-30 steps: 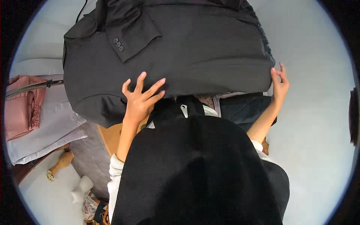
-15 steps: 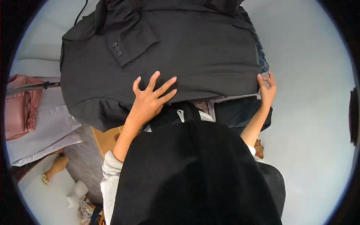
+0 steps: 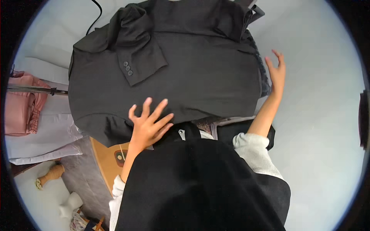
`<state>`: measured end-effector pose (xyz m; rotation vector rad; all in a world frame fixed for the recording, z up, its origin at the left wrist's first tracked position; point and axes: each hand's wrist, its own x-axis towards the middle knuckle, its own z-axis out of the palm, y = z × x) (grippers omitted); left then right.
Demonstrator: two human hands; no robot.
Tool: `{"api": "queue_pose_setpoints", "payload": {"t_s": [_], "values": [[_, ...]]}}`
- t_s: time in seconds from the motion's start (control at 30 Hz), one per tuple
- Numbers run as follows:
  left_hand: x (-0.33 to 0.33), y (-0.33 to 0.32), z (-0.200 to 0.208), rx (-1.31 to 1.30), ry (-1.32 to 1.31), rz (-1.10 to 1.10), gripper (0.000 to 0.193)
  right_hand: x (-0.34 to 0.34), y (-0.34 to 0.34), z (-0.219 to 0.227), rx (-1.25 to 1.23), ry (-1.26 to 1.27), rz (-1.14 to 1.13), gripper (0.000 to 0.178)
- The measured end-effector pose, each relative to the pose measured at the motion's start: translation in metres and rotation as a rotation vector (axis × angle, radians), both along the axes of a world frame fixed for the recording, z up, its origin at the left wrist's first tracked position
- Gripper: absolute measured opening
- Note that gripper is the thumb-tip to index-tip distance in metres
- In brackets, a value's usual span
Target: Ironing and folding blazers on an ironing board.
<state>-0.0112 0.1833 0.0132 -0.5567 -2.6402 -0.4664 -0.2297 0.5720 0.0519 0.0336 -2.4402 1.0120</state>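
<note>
A black suit jacket (image 3: 200, 81) is spread out in front of me, one sleeve (image 3: 148, 65) folded across it with a row of dark buttons at the cuff. My left hand (image 3: 149, 126), fingers spread, lies over the jacket's near edge and grips nothing. Just beyond the right end of the jacket, my right hand (image 3: 277, 75) is raised with thumb and fingers apart and nothing between them. Dark fuzzy fabric (image 3: 265, 82) peeks out from under that end. Below the near edge lies more black cloth (image 3: 231, 133).
To the left, a folded pink garment (image 3: 24, 107) rests on pale grey fabric (image 3: 54, 129), with a dark bar (image 3: 32, 89) crossing it. A tan board (image 3: 101, 158) and a wicker-like vase shape (image 3: 51, 175) are lower left. A black cord (image 3: 98, 17) runs behind the jacket.
My right hand has let go of the jacket's near right corner and moved away from me, opening. The jacket appears lower in view and its near edge lies smoother. My left hand stays spread.
</note>
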Motion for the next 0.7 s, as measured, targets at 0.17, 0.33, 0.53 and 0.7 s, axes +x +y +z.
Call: {"api": "queue_pose_setpoints", "payload": {"t_s": [0.17, 0.33, 0.53, 0.7], "values": [[0.004, -0.016, 0.01, 0.05, 0.028, 0.27, 0.024, -0.126, -0.003, 0.004, -0.468, -0.121, -0.094, 0.075], [0.029, -0.018, 0.001, 0.04, 0.087, 0.52, 0.02, -0.222, -0.014, -0.031, -0.585, -0.305, -0.009, 0.078], [0.029, -0.003, 0.015, 0.013, 0.039, 0.621, 0.019, -0.304, 0.078, -0.08, -0.287, 0.337, -0.361, 0.023], [0.027, -0.018, 0.037, -0.012, -0.017, 0.792, 0.023, -0.238, 0.071, -0.008, -0.116, 0.734, -0.176, 0.032]]}}
